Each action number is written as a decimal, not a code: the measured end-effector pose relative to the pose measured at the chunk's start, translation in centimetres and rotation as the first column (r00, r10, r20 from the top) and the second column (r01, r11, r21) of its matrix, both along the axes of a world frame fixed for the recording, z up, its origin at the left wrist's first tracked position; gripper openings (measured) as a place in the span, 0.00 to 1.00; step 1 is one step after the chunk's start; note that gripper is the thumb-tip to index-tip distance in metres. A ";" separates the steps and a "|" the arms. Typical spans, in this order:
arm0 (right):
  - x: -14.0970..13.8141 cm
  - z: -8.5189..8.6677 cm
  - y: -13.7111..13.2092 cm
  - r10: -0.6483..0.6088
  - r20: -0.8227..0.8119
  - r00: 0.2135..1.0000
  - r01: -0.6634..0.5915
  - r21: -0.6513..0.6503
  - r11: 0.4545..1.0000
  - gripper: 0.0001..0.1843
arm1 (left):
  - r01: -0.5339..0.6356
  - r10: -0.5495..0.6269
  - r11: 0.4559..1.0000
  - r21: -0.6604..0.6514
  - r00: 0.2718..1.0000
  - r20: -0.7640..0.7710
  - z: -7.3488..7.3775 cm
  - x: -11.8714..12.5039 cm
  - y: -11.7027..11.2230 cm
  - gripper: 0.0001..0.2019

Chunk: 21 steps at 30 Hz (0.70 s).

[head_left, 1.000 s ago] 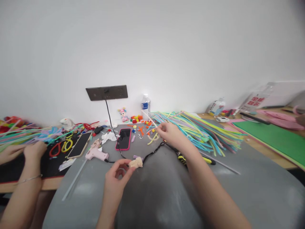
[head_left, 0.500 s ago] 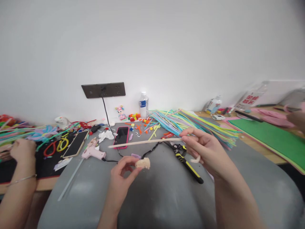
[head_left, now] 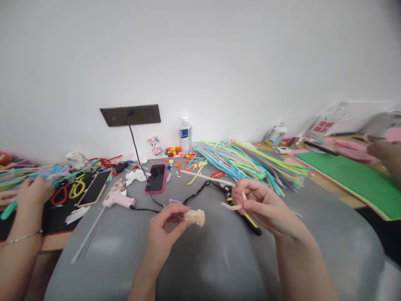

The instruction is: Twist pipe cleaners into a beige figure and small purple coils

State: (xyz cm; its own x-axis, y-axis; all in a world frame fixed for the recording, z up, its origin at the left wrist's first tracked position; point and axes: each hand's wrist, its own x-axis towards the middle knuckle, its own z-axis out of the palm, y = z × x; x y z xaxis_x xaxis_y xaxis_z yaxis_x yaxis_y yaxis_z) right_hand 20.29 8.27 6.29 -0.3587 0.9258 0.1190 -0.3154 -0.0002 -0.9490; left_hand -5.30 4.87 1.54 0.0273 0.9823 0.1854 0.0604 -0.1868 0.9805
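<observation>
Between the thumb and fingers of my left hand is a small cream bundle of coiled pipe cleaner, held above the grey table. My right hand pinches a long cream pipe cleaner; its straight part points away to the left, and a short bent end curls out below my fingers towards the bundle. The two cream pieces are apart. Pliers with black and yellow handles lie beneath my right hand, partly hidden by it. A pink glue gun rests left of my left hand.
A pink-edged phone, small pompoms and a heap of coloured pipe cleaners lie behind my hands. A black cord runs from the wall socket. Another person's hand works at the left. Green sheets lie right.
My right hand has turned the long pipe cleaner, so it points farther back and its bent end swings left, nearer the bundle. My left hand has shifted slightly right with the bundle.
</observation>
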 end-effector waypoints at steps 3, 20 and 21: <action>-0.5 -0.3 0.7 0.139 0.016 0.990 -0.139 -0.007 0.990 0.15 | 0.045 -0.045 0.999 -0.002 0.999 -0.015 0.4 0.0 0.0 0.08; -2.6 -0.6 2.3 0.453 0.149 0.879 -0.425 -0.185 0.886 0.16 | 0.119 -0.102 0.988 0.102 0.981 -0.162 2.3 0.5 0.1 0.08; -2.6 -0.5 2.3 0.453 0.156 0.878 -0.425 -0.183 0.886 0.16 | 0.123 -0.105 0.987 0.107 0.981 -0.165 2.3 0.5 0.1 0.08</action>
